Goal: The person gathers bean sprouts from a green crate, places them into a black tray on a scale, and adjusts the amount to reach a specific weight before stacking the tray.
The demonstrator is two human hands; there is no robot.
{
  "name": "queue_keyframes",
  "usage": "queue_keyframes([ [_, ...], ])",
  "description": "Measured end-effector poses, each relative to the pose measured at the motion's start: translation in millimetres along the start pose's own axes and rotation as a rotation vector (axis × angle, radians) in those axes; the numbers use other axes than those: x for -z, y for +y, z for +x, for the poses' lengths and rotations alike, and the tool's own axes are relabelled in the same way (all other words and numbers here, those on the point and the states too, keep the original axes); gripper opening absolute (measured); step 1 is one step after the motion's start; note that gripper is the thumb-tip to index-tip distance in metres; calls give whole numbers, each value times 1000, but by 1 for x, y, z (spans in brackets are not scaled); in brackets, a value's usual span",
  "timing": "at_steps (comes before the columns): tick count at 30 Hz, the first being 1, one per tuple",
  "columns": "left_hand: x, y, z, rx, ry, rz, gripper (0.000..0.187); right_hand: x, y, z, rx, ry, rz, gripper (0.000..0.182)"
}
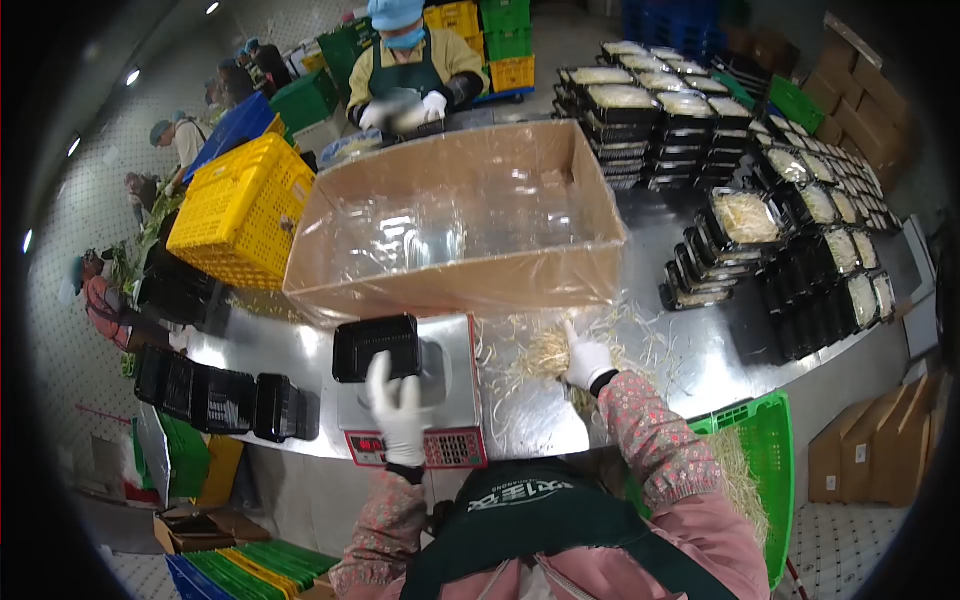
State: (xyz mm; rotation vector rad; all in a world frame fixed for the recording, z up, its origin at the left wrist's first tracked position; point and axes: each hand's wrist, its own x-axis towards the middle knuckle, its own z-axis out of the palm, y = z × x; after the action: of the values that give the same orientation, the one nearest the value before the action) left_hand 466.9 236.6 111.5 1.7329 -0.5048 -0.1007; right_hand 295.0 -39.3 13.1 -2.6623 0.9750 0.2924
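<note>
My left hand (400, 425), in a white glove, hovers over the weighing scale (452, 380), its fingers apart and holding nothing. Just beyond its fingertips, a black plastic tray (375, 348) sits on the scale's metal plate; no food shows inside it. The scale's red-framed keypad and display face me, partly covered by my left hand. To the right of the scale, my gloved right hand (590, 362) closes on a clump of bean sprouts (547, 353) on the metal table. Loose sprouts lie scattered around it.
A large plastic-lined cardboard box (455, 280) of clear lids stands behind the scale. Black trays (215, 397) line the left edge. Stacks of filled trays (745, 218) fill the right. A green crate (775, 480) of sprouts is beside me. A co-worker (405, 75) stands opposite.
</note>
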Motion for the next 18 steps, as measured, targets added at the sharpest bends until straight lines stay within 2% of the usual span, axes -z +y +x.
queue_keyframes([
  [1, 24, -10, 19, -114, 195, 146, 65, 6, 2, 3, -32, -18, 40, 114],
  [2, 51, -36, 38, -111, 339, 293, 67, 12, 2, 1, -48, -12, 100, 114],
  [3, 71, -63, 57, -100, 488, 435, 70, 21, 1, -2, -62, -5, 162, 114],
  [4, 79, -72, 70, 27, 524, 474, 70, 35, -4, -6, -85, -27, 166, 115],
  [5, 87, -82, 80, 165, 554, 516, 70, 46, -10, -10, -106, -60, 170, 116],
  [7, 97, -166, 108, 174, 463, 346, 58, 57, -15, -11, -107, -60, 174, 116],
  [8, 93, -177, 113, 307, 291, -114, 40, 61, -19, -13, -105, -62, 167, 116],
  [9, 84, -187, 116, 244, 295, -26, 25, 65, -21, -15, -103, -66, 161, 116],
  [11, 56, -180, 120, 233, 380, -228, 20, 77, -27, -22, -93, -45, 163, 109],
  [12, 38, -162, 121, 294, 425, -351, 18, 88, -33, -29, -92, -34, 156, 105],
  [13, 19, -109, 113, 233, 426, -442, 22, 97, -38, -33, -91, -23, 150, 101],
  [14, 1, -84, 114, 159, 417, -462, 19, 104, -41, -34, -83, -30, 143, 94],
  [15, -20, -68, 112, 27, 348, -531, 16, 110, -44, -34, -75, -39, 137, 87],
  [16, -34, -26, 98, -139, 231, -364, 16, 116, -46, -35, -67, -50, 128, 80],
  [17, -51, -12, 93, -408, 159, -170, 21, 125, -51, -36, -63, -59, 104, 75],
  [18, -59, 41, 70, -498, 53, -76, 30, 134, -59, -36, -58, -67, 80, 71],
])
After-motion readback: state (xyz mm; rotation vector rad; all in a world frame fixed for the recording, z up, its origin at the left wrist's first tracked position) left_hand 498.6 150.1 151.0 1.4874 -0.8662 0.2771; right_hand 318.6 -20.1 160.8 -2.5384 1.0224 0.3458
